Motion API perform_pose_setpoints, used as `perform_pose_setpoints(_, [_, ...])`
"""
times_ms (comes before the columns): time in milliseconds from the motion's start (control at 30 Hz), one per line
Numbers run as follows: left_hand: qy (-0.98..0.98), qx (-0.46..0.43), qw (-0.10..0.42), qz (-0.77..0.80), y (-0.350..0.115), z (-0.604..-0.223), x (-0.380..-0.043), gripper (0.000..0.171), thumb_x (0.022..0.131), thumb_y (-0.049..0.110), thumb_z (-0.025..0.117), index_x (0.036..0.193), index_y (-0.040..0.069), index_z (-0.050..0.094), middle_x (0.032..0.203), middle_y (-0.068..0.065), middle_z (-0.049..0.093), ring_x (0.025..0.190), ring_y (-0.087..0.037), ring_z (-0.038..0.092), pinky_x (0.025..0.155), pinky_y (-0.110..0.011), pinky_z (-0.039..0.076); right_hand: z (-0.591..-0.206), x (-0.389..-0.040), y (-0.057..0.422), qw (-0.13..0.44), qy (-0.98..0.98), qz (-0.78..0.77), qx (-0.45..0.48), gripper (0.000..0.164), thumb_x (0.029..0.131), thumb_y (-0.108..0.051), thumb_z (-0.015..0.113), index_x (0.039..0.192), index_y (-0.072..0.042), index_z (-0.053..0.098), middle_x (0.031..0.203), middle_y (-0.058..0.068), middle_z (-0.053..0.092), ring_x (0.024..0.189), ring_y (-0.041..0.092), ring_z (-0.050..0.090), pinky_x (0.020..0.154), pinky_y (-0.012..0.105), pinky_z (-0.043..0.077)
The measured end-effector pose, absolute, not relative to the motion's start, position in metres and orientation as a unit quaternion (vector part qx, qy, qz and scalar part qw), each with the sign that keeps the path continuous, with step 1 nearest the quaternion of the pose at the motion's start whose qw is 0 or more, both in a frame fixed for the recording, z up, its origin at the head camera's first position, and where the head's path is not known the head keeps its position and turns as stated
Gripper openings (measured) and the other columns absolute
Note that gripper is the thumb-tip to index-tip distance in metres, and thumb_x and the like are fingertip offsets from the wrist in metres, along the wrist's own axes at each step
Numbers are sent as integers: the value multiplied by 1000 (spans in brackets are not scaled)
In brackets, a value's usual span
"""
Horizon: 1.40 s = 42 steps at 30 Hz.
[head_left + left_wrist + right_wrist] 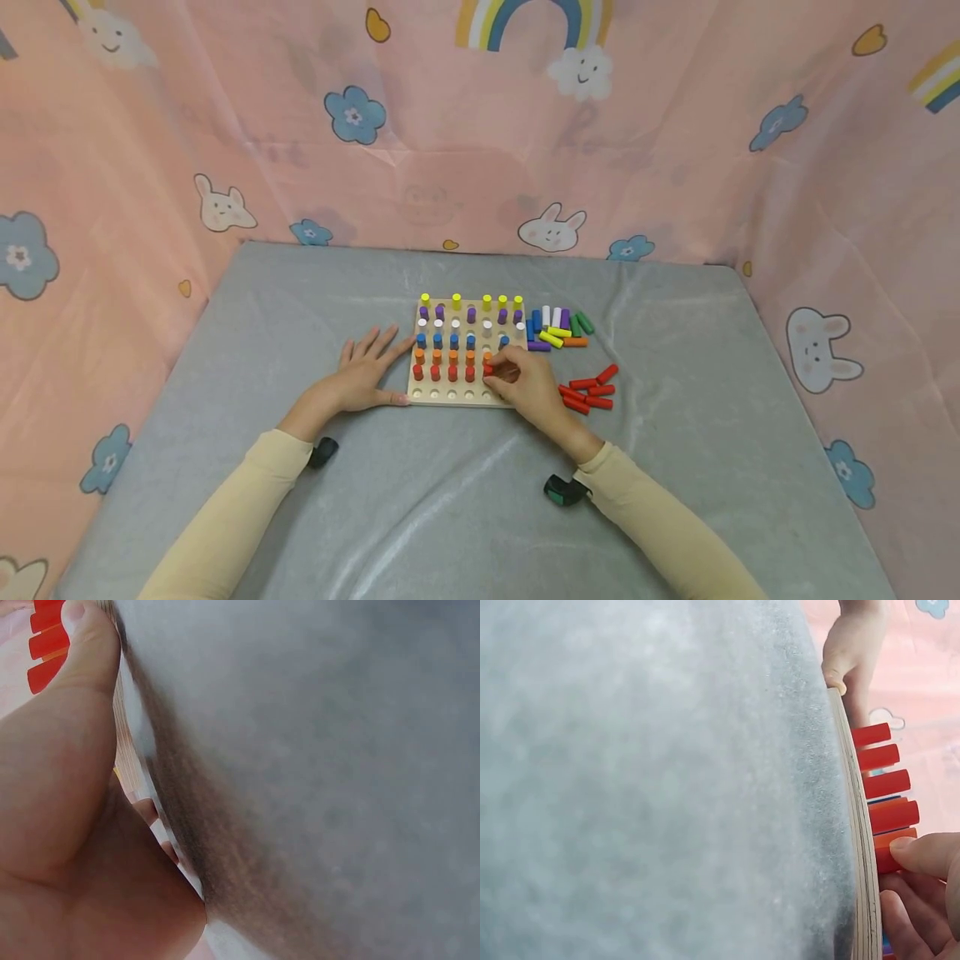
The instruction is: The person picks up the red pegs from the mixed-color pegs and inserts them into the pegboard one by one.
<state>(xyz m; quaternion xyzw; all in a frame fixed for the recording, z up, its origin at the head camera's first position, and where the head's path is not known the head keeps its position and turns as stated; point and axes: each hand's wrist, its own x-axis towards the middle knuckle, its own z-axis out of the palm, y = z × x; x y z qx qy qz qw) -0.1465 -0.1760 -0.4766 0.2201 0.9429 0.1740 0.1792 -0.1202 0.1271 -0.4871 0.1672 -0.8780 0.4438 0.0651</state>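
Observation:
A wooden peg board (443,400) lies on the table with rows of yellow, purple, white, blue, orange and red pegs upright in it. The nearest row has bare holes. My left hand (363,379) spreads flat beside the board, its thumb and a fingertip touching the left edge. With thumb and fingertips, my right hand (528,387) pinches a red peg (885,859) standing at the board, at the right end of the red row. That hand covers the board's near right corner in the head view.
Loose red pegs (587,385) lie in a group right of the board. Behind them is a mixed pile with blue, white, green, yellow and orange pegs (575,342). A grey cloth (420,508) covers the table, and a pink patterned curtain (435,167) surrounds its far sides.

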Motion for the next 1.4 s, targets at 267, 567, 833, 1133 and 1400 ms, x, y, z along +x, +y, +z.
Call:
perform_pose_setpoints(267, [943,219,182,173,-175,-476,-147,101,83,55,72,161,26,14,169,-14,2,154,-44,-2,116,-73,0,-488,-119,127,56,-880,443,163,20,80,-8,82,96,-8,69,91,5,74,77,13,69,66,24,57])
perform_pose_setpoints(567, [943,219,182,173,-175,-475,-146,101,83,55,72,161,26,14,169,-15,2,154,-45,-2,116,-73,1,-487,-119,127,40,-881,442,164,25,81,-9,82,100,-10,67,95,5,72,82,13,71,70,22,58])
perform_pose_setpoints(833, [943,218,181,173,-175,-476,-146,101,83,55,72,160,26,14,169,-14,2,154,-44,-2,116,-73,0,-485,-118,128,37,-886,432,166,27,80,-10,83,102,-10,66,96,5,72,83,13,72,71,24,59])
perform_pose_setpoints(1133, [944,221,178,171,-174,-477,-146,101,83,57,71,160,26,15,168,-15,3,154,-45,0,116,-74,2,-479,-115,137,22,-865,469,174,26,83,-11,80,105,-9,67,98,5,72,87,15,72,74,26,59])
perform_pose_setpoints(1400, [944,217,181,171,-174,-476,-146,101,83,55,72,161,25,14,169,-15,3,154,-45,-1,116,-73,1,-471,-114,155,27,-863,470,181,27,84,-10,79,107,-4,68,100,9,72,84,18,72,74,29,60])
